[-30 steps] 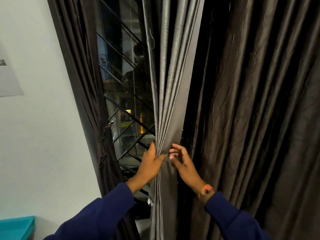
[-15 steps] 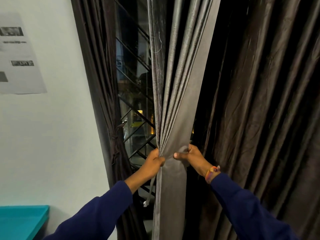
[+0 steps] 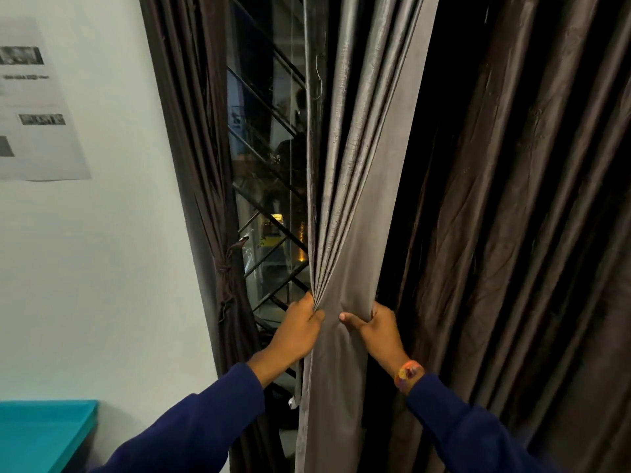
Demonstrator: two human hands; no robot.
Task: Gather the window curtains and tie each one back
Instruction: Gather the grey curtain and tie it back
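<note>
A grey curtain (image 3: 355, 186) hangs in the middle of the window, bunched into pleats at waist height. My left hand (image 3: 297, 331) grips the pleated left edge of this curtain. My right hand (image 3: 377, 327) holds its right edge, thumb across the front and fingers behind the cloth. A dark brown curtain (image 3: 201, 158) at the left side of the window is gathered and bound with a tie (image 3: 227, 268). To the right hangs a wide dark brown curtain (image 3: 526, 206), loose and spread out.
Behind the curtains is a window (image 3: 269, 172) with a black diagonal metal grille. A white wall at left carries a printed paper sheet (image 3: 34, 107). A teal surface (image 3: 41, 435) sits at the lower left corner. A small white cord end (image 3: 293, 402) dangles beside the grey curtain.
My right hand has gone from pinching the pleats with my left hand to gripping the grey curtain's right edge. The view has shifted, showing more of the wall at left.
</note>
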